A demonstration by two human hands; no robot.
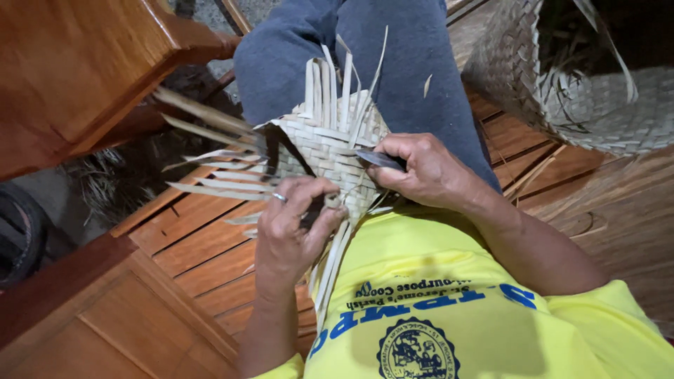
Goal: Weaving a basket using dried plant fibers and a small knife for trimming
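A small half-woven basket of pale palm-leaf strips (324, 144) rests on my lap against my blue trousers, with loose strip ends sticking out to the left, up and down. My left hand (291, 224), a ring on one finger, grips the basket's lower edge and pinches strips there. My right hand (421, 172) holds a small knife with a dark metal blade (379, 159), its tip against the weave on the basket's right side.
A large woven basket (597, 105) stands at the upper right on the slatted wooden bench (203, 245). A wooden chair or table (77, 63) fills the upper left, and a wooden panel (105, 316) the lower left. I wear a yellow shirt.
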